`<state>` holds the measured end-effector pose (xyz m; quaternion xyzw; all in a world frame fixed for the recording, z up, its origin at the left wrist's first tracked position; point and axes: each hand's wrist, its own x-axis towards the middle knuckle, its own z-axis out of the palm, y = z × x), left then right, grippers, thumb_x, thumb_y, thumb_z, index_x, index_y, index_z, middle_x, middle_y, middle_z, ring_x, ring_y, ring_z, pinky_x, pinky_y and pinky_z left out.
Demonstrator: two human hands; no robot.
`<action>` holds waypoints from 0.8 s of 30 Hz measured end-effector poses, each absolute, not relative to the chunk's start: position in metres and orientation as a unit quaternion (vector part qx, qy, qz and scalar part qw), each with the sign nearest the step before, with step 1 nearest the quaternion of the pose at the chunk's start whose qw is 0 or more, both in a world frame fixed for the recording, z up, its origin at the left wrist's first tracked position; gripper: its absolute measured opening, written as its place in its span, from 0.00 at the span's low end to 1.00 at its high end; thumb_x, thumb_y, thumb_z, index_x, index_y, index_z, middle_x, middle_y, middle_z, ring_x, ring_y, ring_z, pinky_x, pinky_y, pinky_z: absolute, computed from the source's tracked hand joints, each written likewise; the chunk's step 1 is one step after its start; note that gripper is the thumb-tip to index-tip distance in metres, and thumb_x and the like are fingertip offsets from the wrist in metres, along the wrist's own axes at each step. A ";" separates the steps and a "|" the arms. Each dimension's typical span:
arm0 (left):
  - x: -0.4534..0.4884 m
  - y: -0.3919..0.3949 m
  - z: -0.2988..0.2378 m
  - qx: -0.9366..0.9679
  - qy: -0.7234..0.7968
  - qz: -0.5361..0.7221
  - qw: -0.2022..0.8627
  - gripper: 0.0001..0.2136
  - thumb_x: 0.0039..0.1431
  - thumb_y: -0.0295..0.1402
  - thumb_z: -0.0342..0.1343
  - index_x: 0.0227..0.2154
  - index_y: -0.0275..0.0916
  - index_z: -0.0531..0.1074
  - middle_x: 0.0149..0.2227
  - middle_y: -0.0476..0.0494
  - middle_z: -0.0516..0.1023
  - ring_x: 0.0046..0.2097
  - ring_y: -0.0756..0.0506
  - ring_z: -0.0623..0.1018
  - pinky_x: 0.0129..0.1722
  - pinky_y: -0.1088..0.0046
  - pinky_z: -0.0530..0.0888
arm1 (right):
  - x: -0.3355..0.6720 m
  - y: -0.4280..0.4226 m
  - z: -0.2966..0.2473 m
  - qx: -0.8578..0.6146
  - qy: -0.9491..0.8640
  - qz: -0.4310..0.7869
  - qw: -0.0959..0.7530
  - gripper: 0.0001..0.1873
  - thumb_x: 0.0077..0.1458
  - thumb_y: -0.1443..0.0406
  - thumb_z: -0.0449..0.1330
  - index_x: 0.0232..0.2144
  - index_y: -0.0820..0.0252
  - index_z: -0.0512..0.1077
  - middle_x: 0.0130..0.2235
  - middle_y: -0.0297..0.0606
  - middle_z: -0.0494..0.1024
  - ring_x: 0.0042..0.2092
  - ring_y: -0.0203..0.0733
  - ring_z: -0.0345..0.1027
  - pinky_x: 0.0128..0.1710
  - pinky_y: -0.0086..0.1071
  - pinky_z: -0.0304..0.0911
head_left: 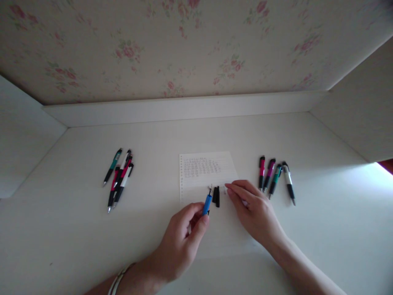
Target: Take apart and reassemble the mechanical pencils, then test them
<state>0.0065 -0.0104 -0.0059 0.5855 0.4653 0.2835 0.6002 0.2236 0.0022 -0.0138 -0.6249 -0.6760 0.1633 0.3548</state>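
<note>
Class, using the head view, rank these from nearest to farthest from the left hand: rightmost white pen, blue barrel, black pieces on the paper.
1. Blue barrel: held in the left hand.
2. Black pieces: on the paper, right of the barrel.
3. Rightmost white pen: beyond the right hand.

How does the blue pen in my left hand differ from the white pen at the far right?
The blue pen is held in your left hand; the white pen lies on the desk.
The blue pen has a thin metallic part sticking out of its far end; the white pen's pointed tip faces your side.
The blue pen's visible body is mostly blue; the white pen's is white and black.
Both are slim.
</note>
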 end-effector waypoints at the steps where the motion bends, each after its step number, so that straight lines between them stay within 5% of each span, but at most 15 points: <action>1: 0.007 -0.010 -0.006 0.601 0.457 0.278 0.594 0.14 0.70 0.44 0.51 0.47 0.39 0.73 0.34 0.46 0.74 0.33 0.48 0.71 0.33 0.75 0.68 | 0.222 0.001 -0.010 -0.620 -0.661 0.184 0.381 0.13 0.67 0.63 0.56 0.42 0.58 0.81 0.42 0.44 0.79 0.42 0.46 0.76 0.41 0.37 0.73; 8: 0.011 -0.011 -0.005 0.705 0.418 0.261 0.510 0.09 0.71 0.37 0.51 0.42 0.39 0.73 0.34 0.47 0.75 0.34 0.48 0.72 0.35 0.74 0.68 | 0.212 -0.009 0.013 -0.534 -0.614 0.394 0.427 0.11 0.64 0.59 0.61 0.42 0.53 0.82 0.42 0.42 0.80 0.44 0.44 0.76 0.41 0.32 0.73; 24: 0.012 -0.010 -0.005 0.766 0.394 0.218 0.460 0.08 0.72 0.34 0.49 0.44 0.39 0.73 0.37 0.45 0.77 0.36 0.46 0.74 0.39 0.72 0.70 | 0.217 -0.015 0.016 -0.470 -0.616 0.366 0.516 0.07 0.62 0.66 0.62 0.36 0.54 0.81 0.34 0.41 0.79 0.38 0.44 0.74 0.35 0.34 0.71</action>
